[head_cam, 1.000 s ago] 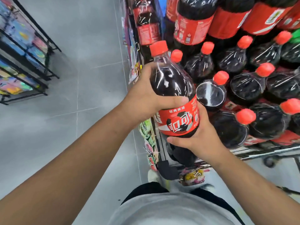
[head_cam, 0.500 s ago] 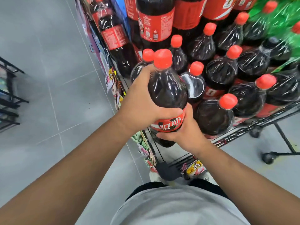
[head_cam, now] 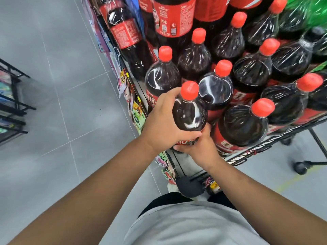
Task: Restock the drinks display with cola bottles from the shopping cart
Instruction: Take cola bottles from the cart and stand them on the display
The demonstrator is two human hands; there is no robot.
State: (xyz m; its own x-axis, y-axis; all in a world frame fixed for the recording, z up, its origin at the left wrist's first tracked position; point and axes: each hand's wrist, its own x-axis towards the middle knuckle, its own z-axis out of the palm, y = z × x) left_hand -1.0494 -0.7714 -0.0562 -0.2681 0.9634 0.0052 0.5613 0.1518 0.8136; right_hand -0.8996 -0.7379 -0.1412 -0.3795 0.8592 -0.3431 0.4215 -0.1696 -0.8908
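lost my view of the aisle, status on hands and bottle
Left hand grips bottle at shoulder, right hand grips near its base. Bottle upright, cap on. Other bottles crowd close behind and right.

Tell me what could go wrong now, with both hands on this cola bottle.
1. The cola bottle is close against a neighbouring bottle; a bump might topple that one.
2. The left hand grips the smooth rounded shoulder, so the bottle could slip if the right hand lets go.
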